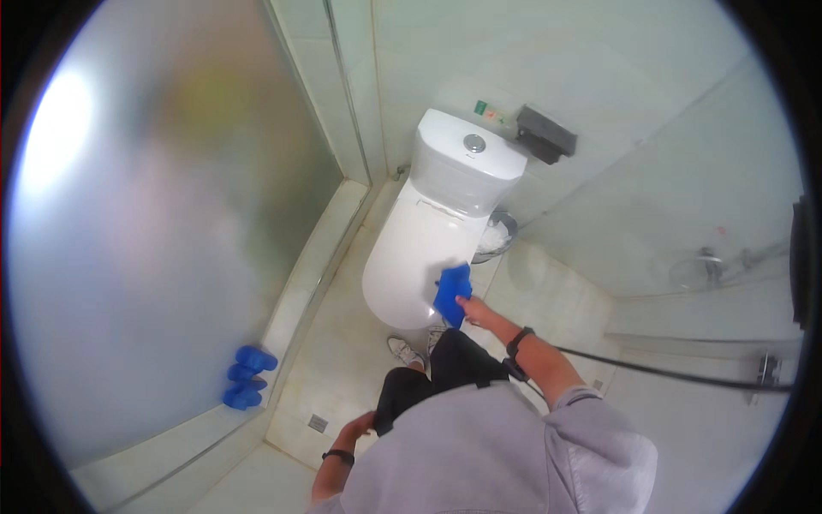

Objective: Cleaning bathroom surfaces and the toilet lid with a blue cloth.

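Observation:
My right hand [474,311] grips a blue cloth [454,292] by its near edge. The cloth hangs at the right front side of a white toilet [417,263], whose lid is down. Whether it touches the lid is hard to tell. Low beside my left thigh is my left hand [359,425], with nothing visible in it; my dark trousers hide part of its fingers. The toilet tank [465,167] carries a round flush button [474,142] on top.
A waste bin [507,221] with white paper stands right of the toilet. Dark wall box [546,133] hangs beside the tank. Blue slippers [247,379] rest on the ledge by a frosted glass panel [192,257]. A black hose or cable [674,371] stretches behind my right arm. Floor drain [317,423] lies left.

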The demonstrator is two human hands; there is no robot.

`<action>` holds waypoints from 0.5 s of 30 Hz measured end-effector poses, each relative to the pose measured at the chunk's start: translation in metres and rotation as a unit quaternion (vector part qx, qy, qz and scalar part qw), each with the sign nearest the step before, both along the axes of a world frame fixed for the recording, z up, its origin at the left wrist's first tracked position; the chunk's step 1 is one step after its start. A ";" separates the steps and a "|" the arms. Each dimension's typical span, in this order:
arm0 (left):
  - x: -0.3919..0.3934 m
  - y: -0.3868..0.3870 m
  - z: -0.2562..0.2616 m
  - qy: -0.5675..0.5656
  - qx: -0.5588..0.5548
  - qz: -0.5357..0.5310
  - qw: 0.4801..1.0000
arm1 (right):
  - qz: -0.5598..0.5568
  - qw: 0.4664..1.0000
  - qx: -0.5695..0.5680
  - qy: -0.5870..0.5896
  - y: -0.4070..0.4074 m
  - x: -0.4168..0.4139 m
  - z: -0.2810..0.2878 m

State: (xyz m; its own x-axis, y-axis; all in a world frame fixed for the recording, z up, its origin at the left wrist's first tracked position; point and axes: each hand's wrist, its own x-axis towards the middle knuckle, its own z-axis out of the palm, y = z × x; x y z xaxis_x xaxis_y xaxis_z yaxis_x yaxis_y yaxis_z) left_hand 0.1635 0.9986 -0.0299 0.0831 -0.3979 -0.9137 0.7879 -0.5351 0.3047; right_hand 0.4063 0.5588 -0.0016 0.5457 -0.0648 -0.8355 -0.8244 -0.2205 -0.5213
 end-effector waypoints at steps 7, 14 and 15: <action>0.096 -0.048 0.057 -0.231 -0.128 -0.007 0.964 | -0.253 0.928 -0.151 -0.227 -0.078 0.053 0.041; 0.059 -0.105 0.100 -0.257 -0.038 0.067 0.963 | -0.209 0.850 -0.329 -0.354 -0.110 0.145 0.109; 0.059 -0.113 0.105 -0.256 -0.019 0.081 0.963 | -0.204 0.854 -0.327 -0.350 -0.117 0.166 0.106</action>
State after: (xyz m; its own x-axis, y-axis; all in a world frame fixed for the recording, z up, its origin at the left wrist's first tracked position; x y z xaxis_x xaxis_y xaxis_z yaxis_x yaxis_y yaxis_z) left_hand 0.2224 0.8861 0.0750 0.5827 -0.3752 -0.7209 0.6006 -0.3987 0.6930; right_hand 0.5722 0.4414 0.1044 0.7169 -0.6967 -0.0256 -0.4385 -0.4220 -0.7935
